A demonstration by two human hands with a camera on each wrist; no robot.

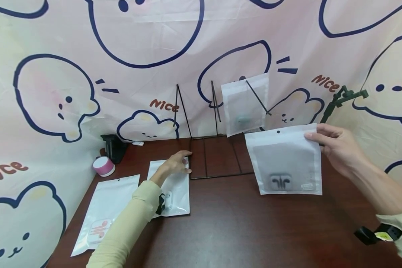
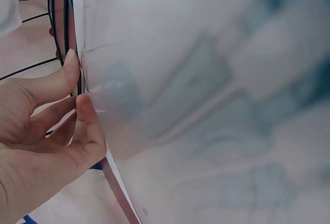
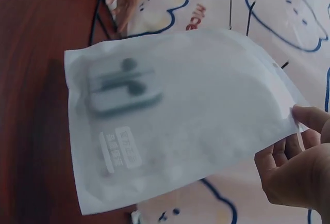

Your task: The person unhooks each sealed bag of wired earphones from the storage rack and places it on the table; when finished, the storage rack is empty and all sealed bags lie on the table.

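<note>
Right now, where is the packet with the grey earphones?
In the head view the grey-earphone packet hangs right of centre, pinched at its top corner by the right hand, above the table, beside the wire stand.

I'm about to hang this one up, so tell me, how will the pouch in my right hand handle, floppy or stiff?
The pouch, pinched at one top corner by the right hand, hangs fairly flat, so it is probably thin, light film. The earphone case sits low, so it may swing bottom-heavy. Its smooth film could slip.

Wire rack (image 1: 217, 158) stands at 12 o'clock on the desk (image 1: 241, 227); two pouches (image 1: 102, 216) lie at 9 o'clock, a held pouch (image 1: 286, 163) at 2 o'clock.
</note>
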